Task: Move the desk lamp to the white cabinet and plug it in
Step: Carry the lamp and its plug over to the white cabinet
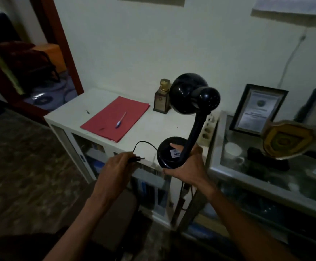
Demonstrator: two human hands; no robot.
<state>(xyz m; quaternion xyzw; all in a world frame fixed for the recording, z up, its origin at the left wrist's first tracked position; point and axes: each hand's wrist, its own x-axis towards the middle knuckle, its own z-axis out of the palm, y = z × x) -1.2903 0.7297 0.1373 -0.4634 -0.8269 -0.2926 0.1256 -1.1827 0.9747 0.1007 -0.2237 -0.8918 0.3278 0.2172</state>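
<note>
A black desk lamp (193, 95) with a round shade and a bendy neck is held over the front right corner of the white cabinet (78, 112). My right hand (187, 166) grips its round base (164, 153), which is tilted toward me. My left hand (115, 170) holds the black plug (137, 159) at the cabinet's front edge. The thin black cord (144, 142) loops from the plug back to the base. A cream power strip (208, 129) lies at the cabinet's right edge, behind the lamp's neck.
A red folder (115, 117) with a pen (121, 119) lies on the cabinet top, a small gold trophy (162, 97) behind it. A glass display case (266, 176) on the right carries framed certificates (257, 110) and a shield plaque (287, 140). A doorway opens at the left.
</note>
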